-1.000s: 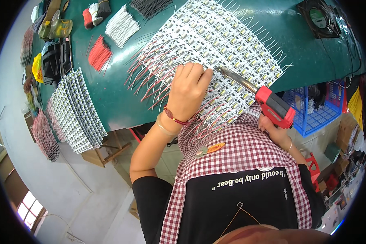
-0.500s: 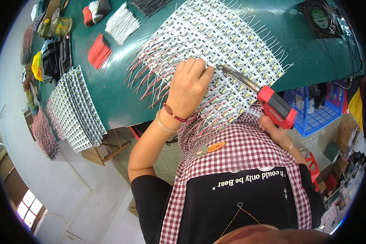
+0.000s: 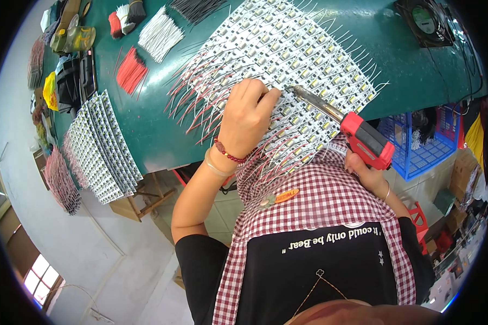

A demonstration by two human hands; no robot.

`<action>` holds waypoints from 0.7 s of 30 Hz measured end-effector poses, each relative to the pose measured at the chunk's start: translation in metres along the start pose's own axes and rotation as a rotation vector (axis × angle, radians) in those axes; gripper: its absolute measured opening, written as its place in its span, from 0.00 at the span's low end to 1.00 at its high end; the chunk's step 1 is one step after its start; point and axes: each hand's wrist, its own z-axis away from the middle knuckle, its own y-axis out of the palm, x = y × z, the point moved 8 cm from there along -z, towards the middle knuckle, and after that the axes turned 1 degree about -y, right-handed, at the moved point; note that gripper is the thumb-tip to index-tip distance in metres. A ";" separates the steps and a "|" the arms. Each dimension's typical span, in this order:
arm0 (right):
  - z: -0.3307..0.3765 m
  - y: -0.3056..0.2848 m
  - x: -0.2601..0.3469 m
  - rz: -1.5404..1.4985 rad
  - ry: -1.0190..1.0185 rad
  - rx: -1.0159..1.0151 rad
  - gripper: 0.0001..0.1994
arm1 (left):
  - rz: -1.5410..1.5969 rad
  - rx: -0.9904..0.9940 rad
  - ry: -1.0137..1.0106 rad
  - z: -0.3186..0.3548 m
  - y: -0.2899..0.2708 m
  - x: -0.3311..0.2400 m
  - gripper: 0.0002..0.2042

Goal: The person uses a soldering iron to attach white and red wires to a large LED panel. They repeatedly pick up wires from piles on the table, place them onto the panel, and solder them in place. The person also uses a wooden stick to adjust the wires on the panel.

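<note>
A broad sheet of white LED circuit boards [image 3: 303,57] lies in front of me, with red and white wires [image 3: 192,112] fringing its left side and pale wire ends sticking out on the right. My left hand [image 3: 248,111] rests over the middle of it, fingers closed in a pinch; whatever sits between the fingertips is hidden. A red-and-black soldering gun [image 3: 367,142] is gripped in my right hand [image 3: 366,174] at the sheet's near right corner. Its metal tip points up and left, reaching the boards just right of my left fingertips.
Bundles of red wires [image 3: 132,71], white wires [image 3: 161,34] and black wires [image 3: 198,8] lie on the green table [image 3: 157,122]. Stacked LED boards [image 3: 100,149] overhang the left edge. A black fan [image 3: 425,21] stands back right; a blue plastic crate [image 3: 425,151] is below.
My left hand has drawn slightly left and down. The soldering gun has shifted a little left, its tip staying close to the fingertips.
</note>
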 end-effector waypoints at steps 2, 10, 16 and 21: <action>-0.001 0.001 0.001 0.015 0.003 0.004 0.15 | 0.003 -0.005 -0.005 0.000 0.000 0.001 0.13; -0.001 0.000 -0.002 0.098 -0.095 -0.008 0.14 | -0.001 0.021 -0.005 -0.001 0.002 0.001 0.14; 0.000 0.000 0.003 -0.022 -0.043 0.029 0.14 | -0.011 0.024 0.001 -0.001 0.003 0.001 0.14; 0.001 -0.001 0.003 -0.010 -0.084 0.031 0.14 | -0.078 0.043 0.021 -0.002 0.003 -0.002 0.13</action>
